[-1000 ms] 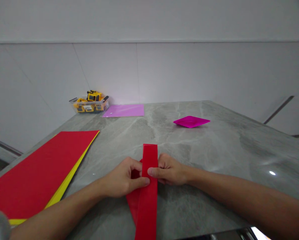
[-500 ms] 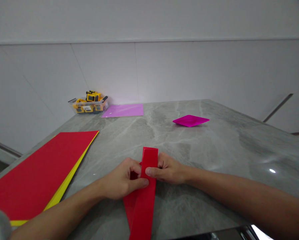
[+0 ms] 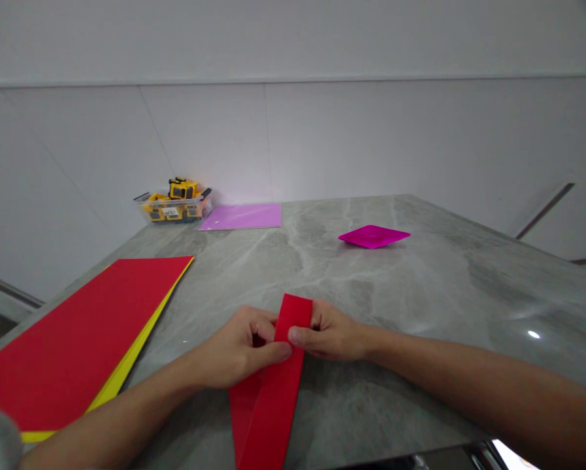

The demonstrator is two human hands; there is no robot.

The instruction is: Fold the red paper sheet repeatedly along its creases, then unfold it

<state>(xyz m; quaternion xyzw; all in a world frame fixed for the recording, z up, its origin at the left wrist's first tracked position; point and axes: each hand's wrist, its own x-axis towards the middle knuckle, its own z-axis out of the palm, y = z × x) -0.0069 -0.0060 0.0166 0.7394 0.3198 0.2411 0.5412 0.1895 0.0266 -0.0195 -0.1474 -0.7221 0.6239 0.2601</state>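
Note:
A long folded strip of red paper [image 3: 272, 399] lies on the grey marble table [image 3: 420, 287], running from between my hands down past the near edge. My left hand [image 3: 238, 349] pinches the strip's left side near its far end, thumb on top. From the other side, my right hand [image 3: 329, 333] grips the same end, thumb pressed on the paper and fingers curled behind it. Both hands are closed on the strip.
A stack of large red and yellow sheets [image 3: 72, 336] lies at the left. At the back stand a clear box of yellow toy vehicles [image 3: 176, 202] and a light purple sheet [image 3: 242, 216]. A folded magenta paper shape [image 3: 374, 235] rests further right.
The strip has slid toward me and swung so that its near end points more to the left. Its far end now sticks out less beyond my fingers.

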